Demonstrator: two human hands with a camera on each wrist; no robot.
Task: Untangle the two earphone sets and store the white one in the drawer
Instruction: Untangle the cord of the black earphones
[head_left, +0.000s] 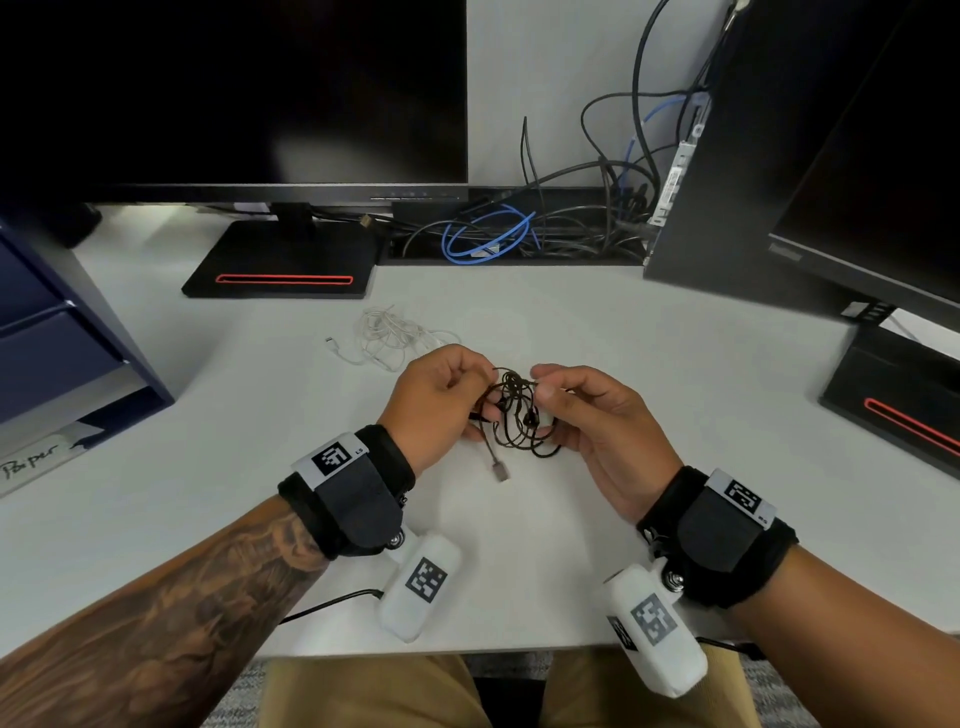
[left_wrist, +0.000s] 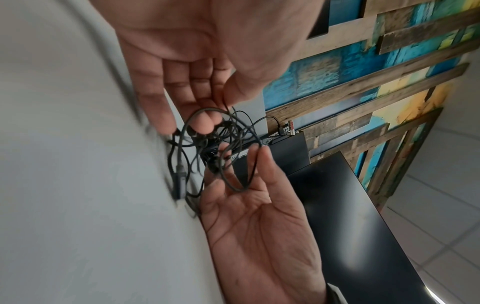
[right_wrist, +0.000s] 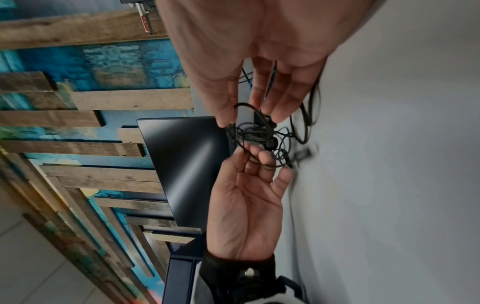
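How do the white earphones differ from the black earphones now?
The white earphones lie on the desk, untouched; the black earphones are held up between the left hand and right hand. The white ones are farther away. Both are bunched in loose tangles.

2 earphone sets: 1 black, 1 white; 2 monitors.

both hands pinching black earphones

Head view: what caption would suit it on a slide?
Both hands pick at tangled black earphones; white earphones lie apart on the desk.
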